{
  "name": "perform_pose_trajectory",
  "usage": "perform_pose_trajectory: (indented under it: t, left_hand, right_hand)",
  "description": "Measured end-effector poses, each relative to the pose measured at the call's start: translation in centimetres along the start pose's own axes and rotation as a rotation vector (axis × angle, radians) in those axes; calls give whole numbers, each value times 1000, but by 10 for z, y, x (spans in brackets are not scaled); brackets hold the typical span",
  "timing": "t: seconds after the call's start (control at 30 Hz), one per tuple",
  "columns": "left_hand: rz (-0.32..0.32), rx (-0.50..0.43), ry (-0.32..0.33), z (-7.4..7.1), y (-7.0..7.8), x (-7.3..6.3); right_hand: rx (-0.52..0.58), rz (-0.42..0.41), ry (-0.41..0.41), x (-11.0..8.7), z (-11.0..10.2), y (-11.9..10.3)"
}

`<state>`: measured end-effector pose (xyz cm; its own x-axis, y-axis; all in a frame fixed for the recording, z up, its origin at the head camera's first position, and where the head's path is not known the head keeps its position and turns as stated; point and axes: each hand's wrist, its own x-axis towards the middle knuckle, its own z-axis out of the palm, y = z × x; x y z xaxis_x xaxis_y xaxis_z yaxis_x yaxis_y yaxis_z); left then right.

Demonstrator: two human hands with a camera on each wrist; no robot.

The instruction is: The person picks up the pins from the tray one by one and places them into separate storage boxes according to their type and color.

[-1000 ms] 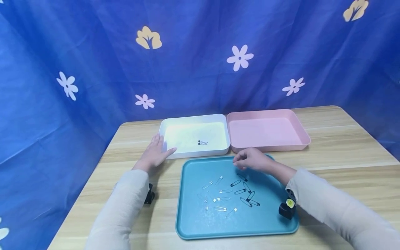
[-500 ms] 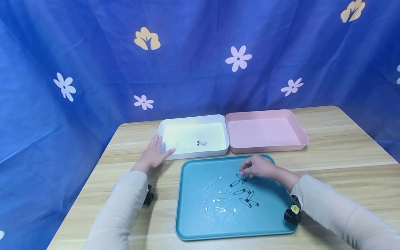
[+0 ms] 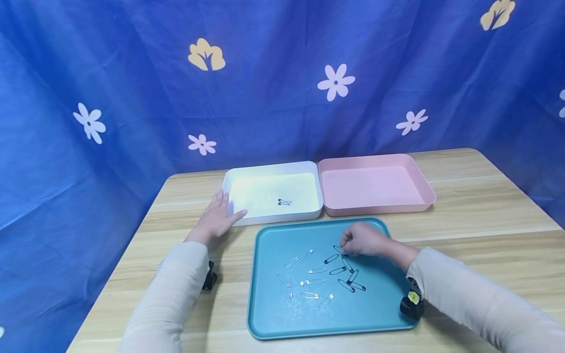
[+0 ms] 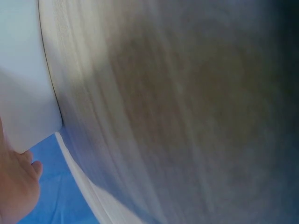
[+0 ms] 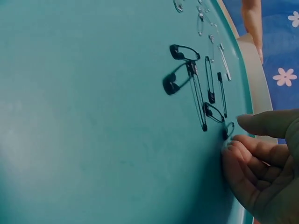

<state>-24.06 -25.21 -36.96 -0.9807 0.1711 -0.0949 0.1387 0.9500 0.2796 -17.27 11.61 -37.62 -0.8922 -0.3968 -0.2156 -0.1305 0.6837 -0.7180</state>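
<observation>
My right hand point(image 3: 364, 239) is low over the far right part of a teal tray point(image 3: 371, 314). In the right wrist view its thumb and bent fingers stand apart on either side of a black safety pin point(image 5: 226, 135), fingertips right at it. Several more black safety pins point(image 5: 211, 97) lie close by, some overlapping. Silver safety pins point(image 3: 310, 295) are scattered over the left half of the tray. With fingers spread, my left hand point(image 3: 216, 218) rests at the near left corner of a white tray point(image 3: 256, 217); only part of this hand point(image 4: 18, 184) shows in the left wrist view.
Inside the white tray lie a few black safety pins point(image 3: 284, 202). A pink tray point(image 3: 379, 210) stands against its right side, beyond the teal one. All sit on a wooden table point(image 3: 476, 211), with a blue flowered curtain point(image 3: 273, 108) hanging behind.
My right hand has come back from near the pink tray, moving toward me and slightly right, down to the farthest black safety pin. The left hand has stayed in place.
</observation>
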Motion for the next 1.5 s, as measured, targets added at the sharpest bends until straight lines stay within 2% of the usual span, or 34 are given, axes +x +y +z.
perform_pose_trajectory:
  t: [0.4, 0.9, 1.2, 1.5]
  left_hand:
    - [-4, -2, -5, 1, 0, 0]
    - [-12, -2, -13, 0, 1, 1]
    - [-15, -11, 4, 0, 2, 1]
    - [-15, -12, 4, 2, 1, 0]
  right_hand:
    - [-78, 3, 34, 1, 8, -7]
    - [-43, 0, 8, 6, 5, -4]
    - [83, 9, 4, 14, 1, -6]
    - [236, -70, 35, 24, -4, -12]
